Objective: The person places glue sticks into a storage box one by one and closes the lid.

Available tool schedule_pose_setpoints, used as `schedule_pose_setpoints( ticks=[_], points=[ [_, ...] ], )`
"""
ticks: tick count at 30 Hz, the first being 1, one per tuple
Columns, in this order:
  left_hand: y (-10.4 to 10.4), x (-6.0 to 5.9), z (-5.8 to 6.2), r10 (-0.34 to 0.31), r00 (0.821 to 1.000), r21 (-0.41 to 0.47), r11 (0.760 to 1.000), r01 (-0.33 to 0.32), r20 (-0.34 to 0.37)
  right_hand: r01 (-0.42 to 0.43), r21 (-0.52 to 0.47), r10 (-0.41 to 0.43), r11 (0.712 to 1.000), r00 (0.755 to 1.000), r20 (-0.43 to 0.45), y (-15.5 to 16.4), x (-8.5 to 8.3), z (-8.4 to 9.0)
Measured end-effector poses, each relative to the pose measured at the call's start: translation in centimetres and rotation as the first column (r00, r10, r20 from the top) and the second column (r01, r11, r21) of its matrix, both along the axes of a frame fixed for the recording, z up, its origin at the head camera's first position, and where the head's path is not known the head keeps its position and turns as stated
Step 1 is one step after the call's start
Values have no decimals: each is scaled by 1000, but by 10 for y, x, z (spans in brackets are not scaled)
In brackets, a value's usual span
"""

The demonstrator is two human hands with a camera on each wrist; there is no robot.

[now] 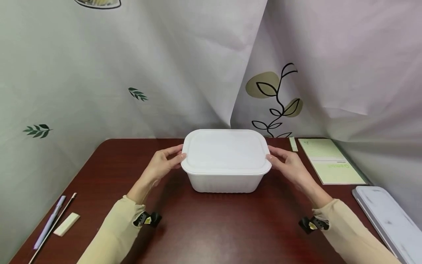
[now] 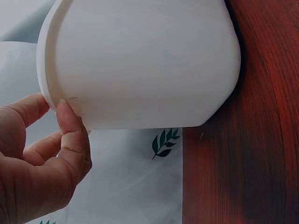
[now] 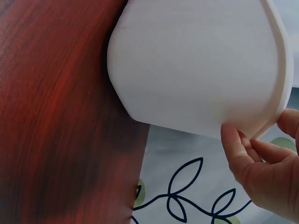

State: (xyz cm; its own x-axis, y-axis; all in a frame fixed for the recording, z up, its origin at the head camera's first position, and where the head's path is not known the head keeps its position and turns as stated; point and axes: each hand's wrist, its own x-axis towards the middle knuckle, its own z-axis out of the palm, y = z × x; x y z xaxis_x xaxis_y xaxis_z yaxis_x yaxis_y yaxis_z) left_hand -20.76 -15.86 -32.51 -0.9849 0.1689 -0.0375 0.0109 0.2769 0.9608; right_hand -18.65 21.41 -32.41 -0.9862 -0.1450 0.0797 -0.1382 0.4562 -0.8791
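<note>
A white rectangular storage box (image 1: pixel 225 184) with rounded corners stands on the dark red table, its flat white lid (image 1: pixel 226 152) on top. At the left end, my left hand (image 1: pixel 161 163) pinches the rim, thumb on the lid's edge and fingers below it. My right hand (image 1: pixel 290 165) grips the opposite end in the same way. In the left wrist view, fingertips (image 2: pixel 67 112) touch the side wall just under the rim. The right wrist view has fingertips (image 3: pixel 229 133) against the other end wall. Whatever is inside the box is hidden.
On the left lie a purple pen (image 1: pixel 50 223), a thin stick (image 1: pixel 54 225) and a whitish block (image 1: pixel 67 224). To the right are a small pale strip (image 1: pixel 293 144), a light green notepad (image 1: pixel 331 161) and a long grey-white case (image 1: pixel 389 220). A patterned curtain (image 1: pixel 184 66) hangs behind the table.
</note>
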Motion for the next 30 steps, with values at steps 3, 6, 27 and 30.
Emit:
schedule_pose_setpoints(
  ticks=[3,6,27,30],
  points=[
    [-1,3,0,-2,1000,-8,1000,2,-3,11,48,-10,999,1000,-19,-1,1,-1],
    [-3,6,1,-21,1000,-16,1000,21,-9,16,73,-13,997,999,-38,-1,5,-1],
    [-25,54,9,-108,993,-133,986,101,-48,62,212,-11,975,973,-231,-7,59,-3],
    [-26,55,8,-116,992,-129,986,107,-58,66,204,-15,977,970,-241,-8,62,-4]
  ],
)
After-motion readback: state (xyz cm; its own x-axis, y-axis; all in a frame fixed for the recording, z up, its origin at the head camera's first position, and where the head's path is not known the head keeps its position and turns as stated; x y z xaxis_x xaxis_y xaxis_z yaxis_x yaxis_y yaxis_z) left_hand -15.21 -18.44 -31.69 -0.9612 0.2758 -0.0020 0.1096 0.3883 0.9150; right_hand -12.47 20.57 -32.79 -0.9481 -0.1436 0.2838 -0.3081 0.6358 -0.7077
